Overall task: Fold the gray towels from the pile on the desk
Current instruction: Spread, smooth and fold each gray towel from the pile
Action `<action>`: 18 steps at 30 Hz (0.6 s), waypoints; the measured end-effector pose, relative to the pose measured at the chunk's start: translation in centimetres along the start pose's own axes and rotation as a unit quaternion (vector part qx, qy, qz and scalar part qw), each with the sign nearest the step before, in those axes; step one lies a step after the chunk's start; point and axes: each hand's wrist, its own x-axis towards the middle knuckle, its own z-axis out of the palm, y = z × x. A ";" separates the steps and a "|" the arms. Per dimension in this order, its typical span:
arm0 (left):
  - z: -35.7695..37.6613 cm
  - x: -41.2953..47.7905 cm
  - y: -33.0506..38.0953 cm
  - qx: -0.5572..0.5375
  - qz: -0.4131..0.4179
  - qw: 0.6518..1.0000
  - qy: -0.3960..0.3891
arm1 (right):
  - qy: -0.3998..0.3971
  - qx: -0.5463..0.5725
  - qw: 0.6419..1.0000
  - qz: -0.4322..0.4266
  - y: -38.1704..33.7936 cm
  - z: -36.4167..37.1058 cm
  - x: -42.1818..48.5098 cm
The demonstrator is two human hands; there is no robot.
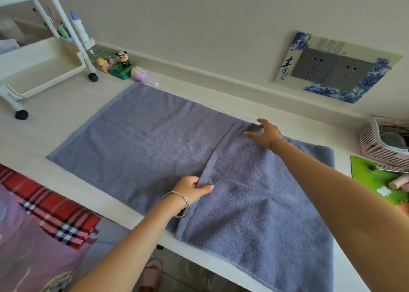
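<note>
A large gray towel lies spread on the white desk. Its right part is folded over leftward, and the hemmed edge of that flap runs from far to near across the middle. My left hand pinches the near end of the flap's hem between thumb and fingers. My right hand lies with spread fingers at the far end of the same hem, palm down on the fabric. The towel's near right corner hangs over the desk's front edge.
A white rolling cart stands at the far left, with small toy figures beside it by the wall. A pink basket and a green mat sit at the right. A wall socket panel is behind. Plaid fabric lies below the desk's left front.
</note>
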 end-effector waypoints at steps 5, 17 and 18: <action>0.6 -0.3 0.4 0.013 0.005 0.997 -0.074 | -0.015 -0.088 0.996 0.009 -0.7 -0.6 0.4; -4.8 -3.2 9.2 -0.166 0.037 0.971 -0.171 | 0.042 0.253 0.962 -0.091 -6.0 -8.6 -2.5; -5.8 -3.3 10.0 -0.171 0.041 0.970 -0.168 | 0.051 0.268 0.957 -0.097 -7.1 -9.4 -2.7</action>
